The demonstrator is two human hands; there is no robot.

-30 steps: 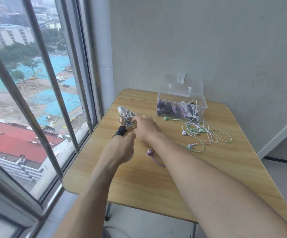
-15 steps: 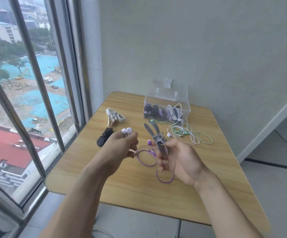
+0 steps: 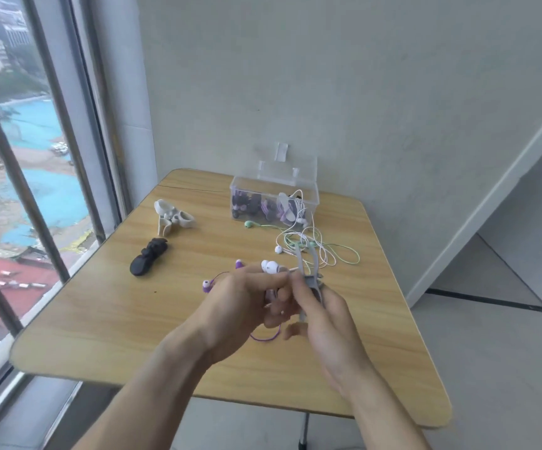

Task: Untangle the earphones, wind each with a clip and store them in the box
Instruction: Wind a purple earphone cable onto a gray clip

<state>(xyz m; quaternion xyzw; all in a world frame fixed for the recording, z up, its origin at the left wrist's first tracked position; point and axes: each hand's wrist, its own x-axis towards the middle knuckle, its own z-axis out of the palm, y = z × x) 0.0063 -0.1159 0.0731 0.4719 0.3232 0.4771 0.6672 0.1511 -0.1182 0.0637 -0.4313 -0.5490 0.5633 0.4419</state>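
My left hand [image 3: 246,300] pinches white earbuds [image 3: 270,266] above the table's middle. Right beside it, my right hand [image 3: 323,311] grips a grey clip [image 3: 308,274] whose two prongs point up. A purple earphone [image 3: 207,285] with its cable lies under and around my hands. A tangle of white and green earphones [image 3: 315,246] lies in front of the clear box [image 3: 274,199], whose lid stands open. Wound earphones sit inside the box.
A black clip [image 3: 147,256] and beige clips [image 3: 173,219] lie on the wooden table [image 3: 100,319] toward the window at the left. The wall is just behind the box. The table's near edge is below my wrists.
My hands have come together: the right hand brought the grey clip up against the white earbuds in the left hand. The view has shifted a little.
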